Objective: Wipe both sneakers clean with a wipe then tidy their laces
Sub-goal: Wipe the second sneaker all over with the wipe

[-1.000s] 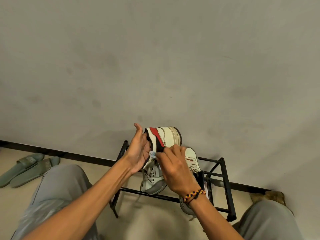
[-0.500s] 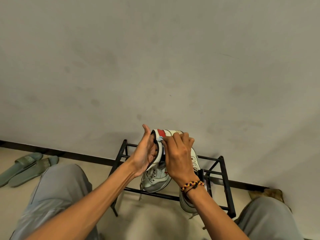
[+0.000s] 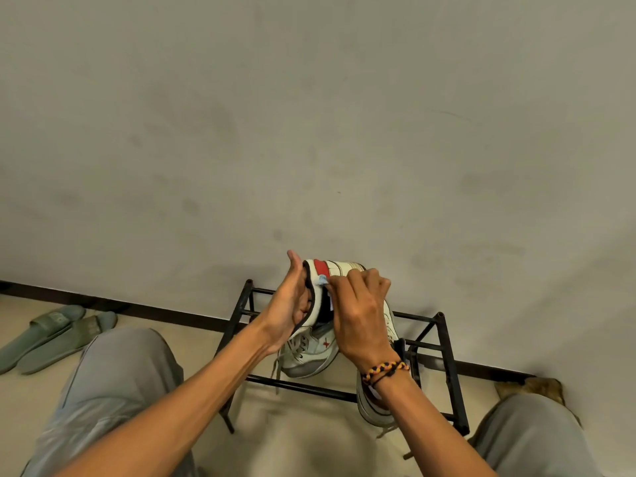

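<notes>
A white sneaker with a red heel patch and a small red star is held heel-up over a black metal rack. My left hand grips it at the collar, fingers inside the opening. My right hand pinches a small light-blue wipe against the heel rim beside the red patch. Loose laces hang from the toe end. The second white sneaker lies on the rack at the right, largely hidden behind my right wrist.
A pair of green slides lies on the floor at the far left by the dark baseboard. My grey-trousered knees fill the lower left and right corners. A brown object sits by the wall at the right. A plain wall stands right behind the rack.
My right hand with the wipe has moved up from the sneaker's tongue area to the heel rim. The sneaker has tipped more upright in my left hand.
</notes>
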